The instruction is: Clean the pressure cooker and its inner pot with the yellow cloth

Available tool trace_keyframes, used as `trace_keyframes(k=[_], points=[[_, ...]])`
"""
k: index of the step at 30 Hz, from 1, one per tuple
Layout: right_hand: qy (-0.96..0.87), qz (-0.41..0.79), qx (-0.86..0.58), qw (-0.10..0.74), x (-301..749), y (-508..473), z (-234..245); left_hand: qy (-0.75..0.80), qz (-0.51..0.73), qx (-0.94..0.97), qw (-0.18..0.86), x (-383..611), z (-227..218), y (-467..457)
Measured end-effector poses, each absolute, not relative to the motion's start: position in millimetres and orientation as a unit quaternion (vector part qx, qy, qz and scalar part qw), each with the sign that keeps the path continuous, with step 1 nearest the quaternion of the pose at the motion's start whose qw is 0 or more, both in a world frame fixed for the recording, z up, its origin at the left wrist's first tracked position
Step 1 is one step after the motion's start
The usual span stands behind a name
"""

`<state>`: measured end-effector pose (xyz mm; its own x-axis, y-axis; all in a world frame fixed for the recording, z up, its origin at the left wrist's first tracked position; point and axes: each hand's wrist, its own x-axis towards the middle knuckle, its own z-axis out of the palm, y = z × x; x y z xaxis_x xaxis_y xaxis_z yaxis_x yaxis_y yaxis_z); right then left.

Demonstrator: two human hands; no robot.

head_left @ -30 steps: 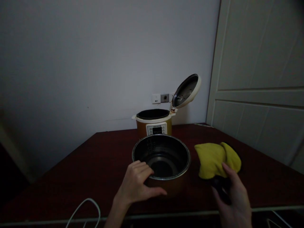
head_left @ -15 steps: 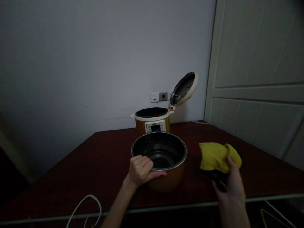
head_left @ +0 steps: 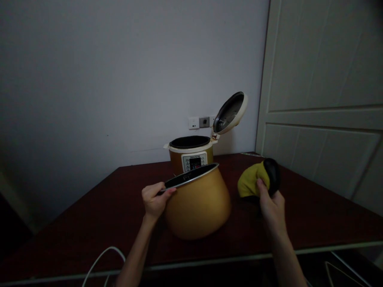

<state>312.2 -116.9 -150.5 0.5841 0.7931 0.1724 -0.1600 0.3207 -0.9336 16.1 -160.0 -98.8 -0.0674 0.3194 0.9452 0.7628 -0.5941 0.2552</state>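
My left hand (head_left: 156, 200) is closed on the rim of a gold inner pot (head_left: 199, 203), thumb outside and fingers over the edge. The pot tilts to the left, so its outer wall faces me and only a strip of the dark inside shows. To the right of it, my right hand (head_left: 271, 205) grips a yellow cloth (head_left: 253, 181), bunched together with something black and rounded; the cloth is apart from the pot. Behind the pot stands a rice cooker (head_left: 176, 159) with its lid (head_left: 231, 113) raised and a lit panel on its front.
Everything rests on a dark red table (head_left: 101, 207) against a wall with sockets (head_left: 199, 122). A white panelled door (head_left: 317, 91) borders the right side. At the near edge on the left loops a white cable (head_left: 98, 259).
The pot has gone from upright to tilted left, with my left hand moving left along with it. My right hand and the cloth have moved up and left, and the black part shows more.
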Motion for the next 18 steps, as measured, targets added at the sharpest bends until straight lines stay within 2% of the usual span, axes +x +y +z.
trace_keyframes(k=[5, 10, 18], points=[[-0.431, 0.383, -0.483, 0.659, 309.3, -96.3, -142.7, -0.457, -0.655, -0.591, 0.108, 8.6, -94.9, -163.0], [-0.532, 0.491, -0.415, 0.551, 290.2, -106.0, -121.7, -0.456, -0.692, -0.555, 0.078, 10.7, -91.7, -164.4], [-0.558, 0.418, -0.393, 0.600, 268.1, -131.4, -91.2, -0.465, -0.717, -0.511, 0.089, 4.2, -95.8, -162.8]])
